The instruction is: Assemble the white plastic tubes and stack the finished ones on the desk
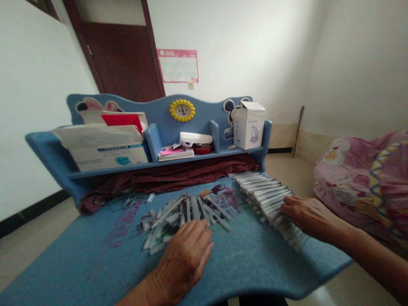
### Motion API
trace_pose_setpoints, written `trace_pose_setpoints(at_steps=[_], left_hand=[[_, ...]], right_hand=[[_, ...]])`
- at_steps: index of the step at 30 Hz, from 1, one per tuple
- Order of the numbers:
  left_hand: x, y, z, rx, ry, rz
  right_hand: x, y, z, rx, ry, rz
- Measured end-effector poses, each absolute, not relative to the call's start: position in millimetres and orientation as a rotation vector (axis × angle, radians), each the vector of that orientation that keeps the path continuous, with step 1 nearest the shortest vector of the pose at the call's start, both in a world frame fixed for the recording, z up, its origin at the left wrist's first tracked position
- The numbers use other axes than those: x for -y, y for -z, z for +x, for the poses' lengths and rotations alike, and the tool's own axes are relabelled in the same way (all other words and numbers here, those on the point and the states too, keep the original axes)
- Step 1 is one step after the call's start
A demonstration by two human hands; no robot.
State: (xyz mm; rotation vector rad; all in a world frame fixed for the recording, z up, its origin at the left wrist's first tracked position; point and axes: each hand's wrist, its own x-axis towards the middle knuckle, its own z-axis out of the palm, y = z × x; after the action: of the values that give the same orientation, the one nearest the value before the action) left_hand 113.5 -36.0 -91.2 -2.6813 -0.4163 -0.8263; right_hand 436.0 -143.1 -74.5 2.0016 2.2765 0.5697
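Note:
A loose heap of several thin grey-white sticks (pixel 188 212) lies in the middle of the blue desk (pixel 95 259). My left hand (pixel 188 255) rests palm down at the heap's near edge, fingers stretched out and touching the nearest sticks. Along the desk's right side runs a neat row of the same sticks (pixel 264 191), laid side by side. My right hand (pixel 306 214) lies flat on the near end of that row, fingers together and extended over the sticks.
A blue shelf back (pixel 159 112) holds white boxes (pixel 105 144), booklets, a yellow flower clock (pixel 182 110) and a white carton (pixel 250 125). Red checked cloth (pixel 178 174) lies under the shelf. A pink floral quilt (pixel 363 178) is at right, a dark door (pixel 121 59) behind.

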Motion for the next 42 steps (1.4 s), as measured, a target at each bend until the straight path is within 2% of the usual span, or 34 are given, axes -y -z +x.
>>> trace_pose_setpoints(at_steps=[7, 11, 16, 21, 26, 31, 34, 39, 42], left_hand=[[45, 81, 115, 0.410, 0.951, -2.785], [50, 78, 119, 0.476, 1.130, -2.986], [51, 68, 116, 0.920, 1.247, -3.362], [42, 61, 108, 1.410, 1.524, -3.512], [36, 59, 104, 1.661, 1.863, -3.414], [28, 54, 102, 1.993, 2.207, -3.138], [23, 52, 101, 2.101, 2.414, -2.964], [18, 51, 100, 2.189, 2.537, -2.834], [17, 51, 100, 2.226, 2.609, -2.829]], right_hand=[[149, 60, 410, -2.565, -0.807, 1.926], [144, 51, 353, -2.857, -0.708, 1.855], [119, 51, 293, -3.110, -0.679, 1.750], [94, 58, 269, -3.326, -0.576, 1.678], [82, 64, 264, -3.389, -0.136, 1.904], [81, 66, 272, -3.182, 0.557, 2.293], [79, 70, 277, -3.039, 0.897, 2.297], [76, 77, 276, -2.820, 1.547, 2.223], [75, 82, 272, -2.720, 1.698, 2.228]])
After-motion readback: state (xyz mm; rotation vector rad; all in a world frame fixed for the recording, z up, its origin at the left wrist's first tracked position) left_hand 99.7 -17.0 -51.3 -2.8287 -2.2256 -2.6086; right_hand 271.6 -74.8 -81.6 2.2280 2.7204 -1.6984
